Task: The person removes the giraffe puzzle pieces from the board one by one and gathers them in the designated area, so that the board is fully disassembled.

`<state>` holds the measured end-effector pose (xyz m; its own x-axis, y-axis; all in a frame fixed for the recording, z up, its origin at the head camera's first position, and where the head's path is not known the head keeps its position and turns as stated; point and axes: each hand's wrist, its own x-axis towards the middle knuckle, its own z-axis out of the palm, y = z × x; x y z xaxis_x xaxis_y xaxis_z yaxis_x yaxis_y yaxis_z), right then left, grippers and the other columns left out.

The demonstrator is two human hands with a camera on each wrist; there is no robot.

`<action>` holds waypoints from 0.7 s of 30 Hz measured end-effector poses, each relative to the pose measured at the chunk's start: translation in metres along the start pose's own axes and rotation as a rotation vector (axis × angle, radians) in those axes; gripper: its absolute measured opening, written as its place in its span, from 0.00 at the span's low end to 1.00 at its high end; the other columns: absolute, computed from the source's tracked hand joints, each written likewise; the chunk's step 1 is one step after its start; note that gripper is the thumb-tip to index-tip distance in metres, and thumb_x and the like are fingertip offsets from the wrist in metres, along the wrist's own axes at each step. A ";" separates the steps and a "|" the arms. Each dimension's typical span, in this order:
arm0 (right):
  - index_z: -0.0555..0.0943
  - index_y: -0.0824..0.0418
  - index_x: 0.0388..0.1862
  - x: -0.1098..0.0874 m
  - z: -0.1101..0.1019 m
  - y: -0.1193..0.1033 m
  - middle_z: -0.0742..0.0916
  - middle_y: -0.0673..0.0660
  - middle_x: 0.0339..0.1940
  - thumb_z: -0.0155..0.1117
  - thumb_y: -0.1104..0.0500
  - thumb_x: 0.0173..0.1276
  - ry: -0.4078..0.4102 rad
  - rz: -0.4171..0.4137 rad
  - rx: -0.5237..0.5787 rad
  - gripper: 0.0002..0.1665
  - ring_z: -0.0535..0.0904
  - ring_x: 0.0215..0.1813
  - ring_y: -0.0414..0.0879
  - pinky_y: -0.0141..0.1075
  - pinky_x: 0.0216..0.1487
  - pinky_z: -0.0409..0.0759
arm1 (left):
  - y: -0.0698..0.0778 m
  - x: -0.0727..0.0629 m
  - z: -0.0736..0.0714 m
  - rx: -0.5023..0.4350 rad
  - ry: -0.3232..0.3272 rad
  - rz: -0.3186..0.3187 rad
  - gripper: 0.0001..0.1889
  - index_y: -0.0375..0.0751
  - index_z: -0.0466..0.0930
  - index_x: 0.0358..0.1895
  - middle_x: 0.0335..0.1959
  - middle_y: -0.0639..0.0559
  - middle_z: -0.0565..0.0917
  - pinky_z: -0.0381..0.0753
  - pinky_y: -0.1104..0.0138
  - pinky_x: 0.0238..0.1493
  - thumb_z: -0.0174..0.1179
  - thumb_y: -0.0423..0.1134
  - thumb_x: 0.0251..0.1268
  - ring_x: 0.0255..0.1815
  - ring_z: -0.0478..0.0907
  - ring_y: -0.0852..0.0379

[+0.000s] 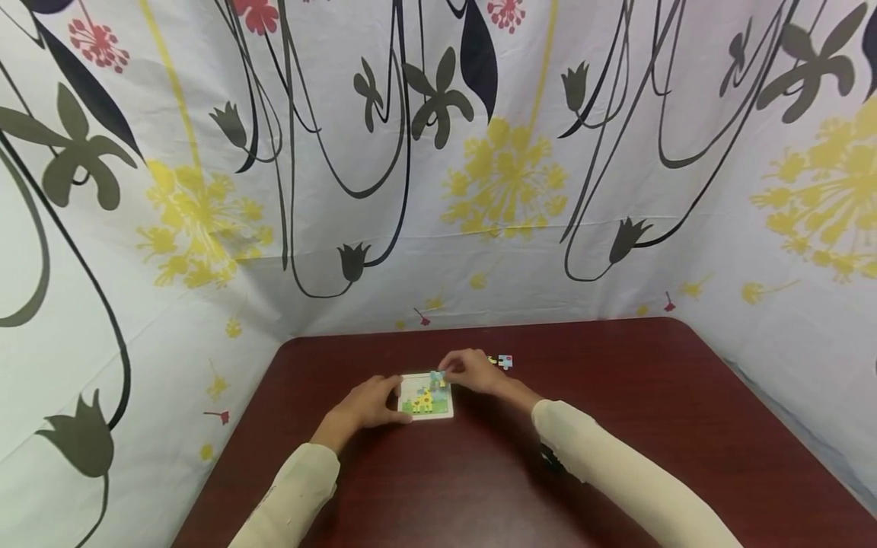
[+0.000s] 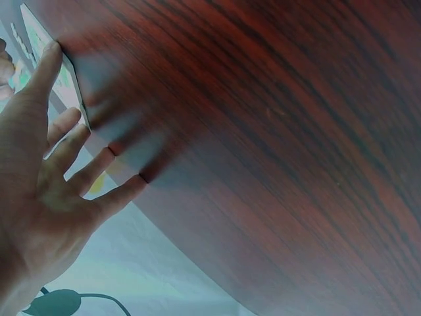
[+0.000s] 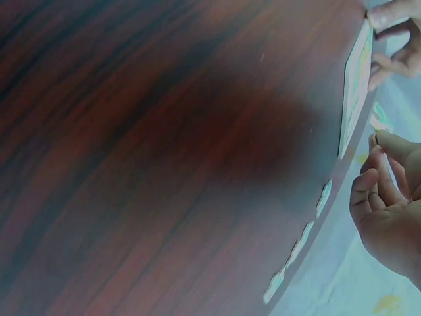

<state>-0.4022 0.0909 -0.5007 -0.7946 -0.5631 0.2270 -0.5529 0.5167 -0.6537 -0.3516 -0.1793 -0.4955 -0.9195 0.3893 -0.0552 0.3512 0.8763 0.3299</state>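
A square puzzle board [image 1: 428, 416] with a pale frame and a yellow giraffe picture [image 1: 422, 401] lies on the table, partly filled with pieces. My left hand [image 1: 371, 401] holds it by its left side, thumb at the near edge and index finger by the far corner. In the left wrist view, the other fingers of the left hand [image 2: 56, 171] spread down to the tabletop. Over the board's far right corner, my right hand [image 1: 474, 371] pinches a light blue puzzle piece [image 1: 438, 378] between thumb and fingertips. The piece looks tilted above the board.
Several loose puzzle pieces [image 1: 505, 361] lie just beyond the right hand, seen edge-on as a row of pieces [image 3: 299, 243] in the right wrist view. A small dark object [image 1: 550, 458] shows beneath the right sleeve. Flowered cloth [image 1: 438, 251] hangs around the dark red table [image 1: 438, 487].
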 end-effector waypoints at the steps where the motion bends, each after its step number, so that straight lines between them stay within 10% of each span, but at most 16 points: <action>1: 0.86 0.64 0.48 -0.002 -0.003 0.002 0.90 0.57 0.42 0.68 0.67 0.73 0.001 0.000 -0.001 0.07 0.88 0.46 0.50 0.40 0.48 0.85 | 0.000 -0.001 0.000 0.002 0.001 0.001 0.27 0.49 0.77 0.47 0.40 0.52 0.76 0.74 0.55 0.45 0.77 0.60 0.55 0.40 0.71 0.54; 21: 0.87 0.65 0.48 -0.021 -0.022 0.033 0.91 0.59 0.42 0.68 0.68 0.72 0.016 0.049 -0.107 0.08 0.89 0.45 0.52 0.42 0.45 0.86 | -0.002 -0.002 0.000 0.008 0.017 0.035 0.24 0.50 0.76 0.41 0.36 0.51 0.76 0.70 0.57 0.41 0.78 0.58 0.55 0.39 0.69 0.55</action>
<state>-0.4090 0.1341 -0.5110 -0.8247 -0.5256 0.2089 -0.5365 0.6098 -0.5833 -0.3504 -0.1819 -0.4961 -0.9094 0.4151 -0.0272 0.3848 0.8642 0.3242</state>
